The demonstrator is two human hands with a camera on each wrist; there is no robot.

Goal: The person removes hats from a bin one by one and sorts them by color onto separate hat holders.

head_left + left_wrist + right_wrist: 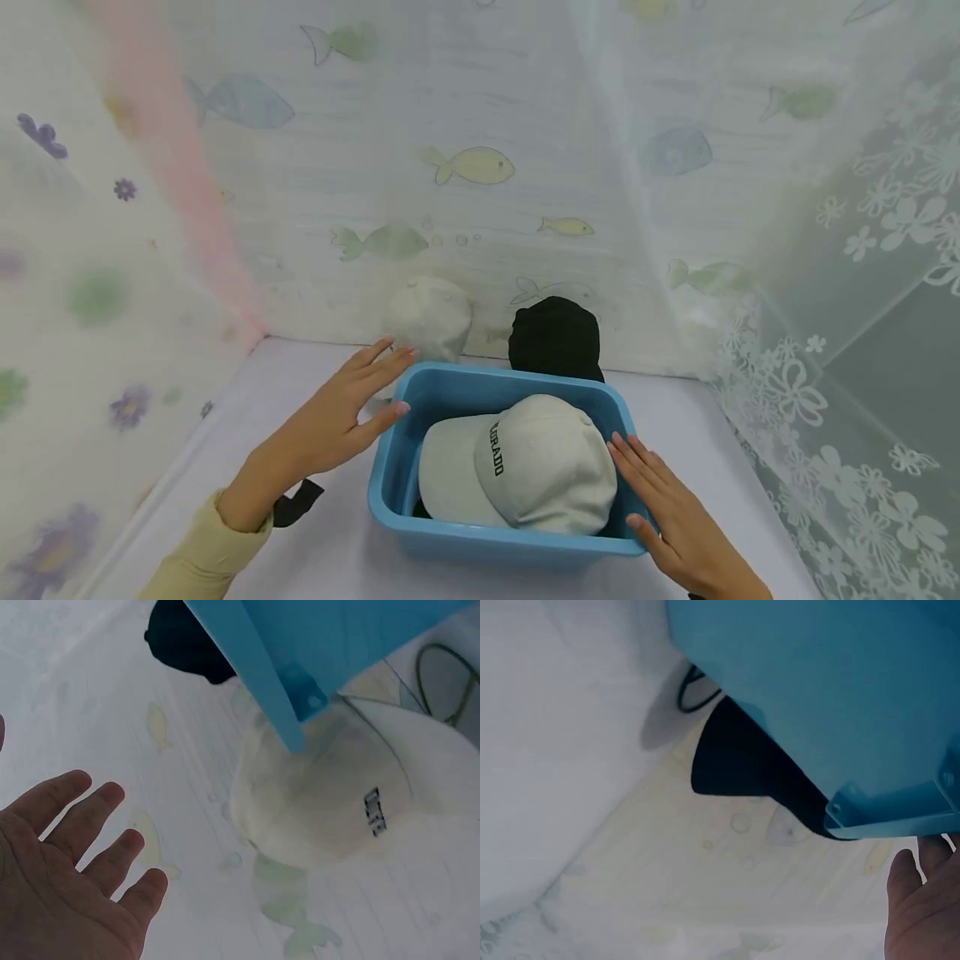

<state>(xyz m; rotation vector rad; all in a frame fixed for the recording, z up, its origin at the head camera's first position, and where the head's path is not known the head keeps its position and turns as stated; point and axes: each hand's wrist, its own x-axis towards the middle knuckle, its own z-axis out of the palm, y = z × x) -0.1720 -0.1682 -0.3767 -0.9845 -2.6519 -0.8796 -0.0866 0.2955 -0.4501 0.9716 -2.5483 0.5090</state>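
Observation:
A pale cap with dark lettering lies in a blue plastic bin, brim toward the left; something dark shows beneath the brim. My left hand is beside the bin's left rim with fingers spread and straight; in the left wrist view that hand holds nothing. At the right rim, my right hand rests with straight fingers. The right wrist view has this hand touching the rim from outside. Behind the bin are a cream cap and a black cap.
A white cloth covers the table. Sheer curtains with fish and flowers hang behind and at both sides. In the wrist views, a dark thin loop lies near the bin.

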